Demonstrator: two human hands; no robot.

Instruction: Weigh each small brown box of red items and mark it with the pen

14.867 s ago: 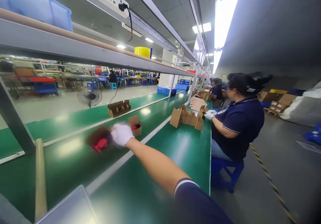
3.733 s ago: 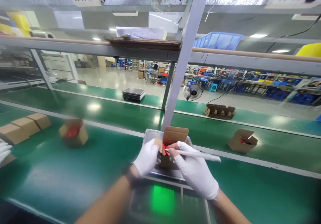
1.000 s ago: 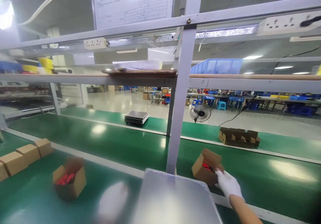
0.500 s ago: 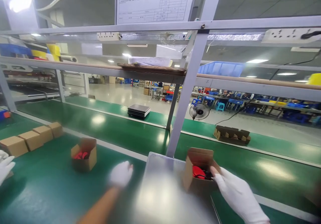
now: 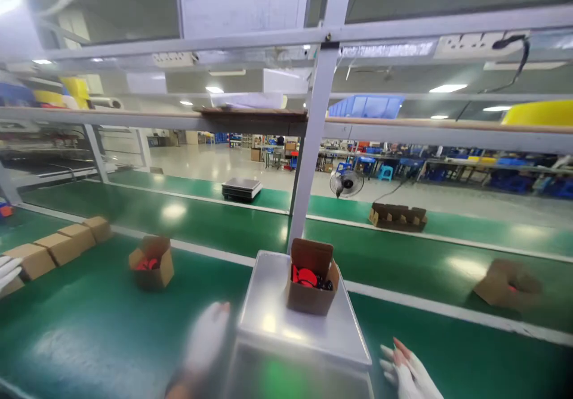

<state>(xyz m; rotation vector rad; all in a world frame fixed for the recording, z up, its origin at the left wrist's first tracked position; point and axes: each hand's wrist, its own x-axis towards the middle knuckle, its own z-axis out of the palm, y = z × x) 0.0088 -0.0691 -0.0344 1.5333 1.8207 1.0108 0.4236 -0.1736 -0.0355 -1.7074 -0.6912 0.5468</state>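
Observation:
An open cardboard box (image 5: 312, 299) with red and black items inside stands on the metal platform of a weighing scale (image 5: 268, 321). The scale's front has a blurred green glow. To the right of the scale, my right hand (image 5: 409, 370), in a white glove with bare fingertips, has its fingers apart and holds nothing. My left hand (image 5: 206, 339), also gloved, hovers over the green surface left of the scale; motion smears its fingers. Beyond it stands another open box (image 5: 154, 275) with red contents, touched by neither hand.
Several closed boxes (image 5: 58, 249) line up at the left, beside another person's gloved hand (image 5: 8, 272). A blurred open box (image 5: 505, 285) is on the green conveyor at right. A metal post (image 5: 308, 148) rises behind the scale. Farther back are a second scale (image 5: 242, 188) and a cardboard divider (image 5: 397, 217).
My right hand has let go of the box, which now rests on the scale, and has drawn back down. The view has shifted right, and a box has appeared at the right.

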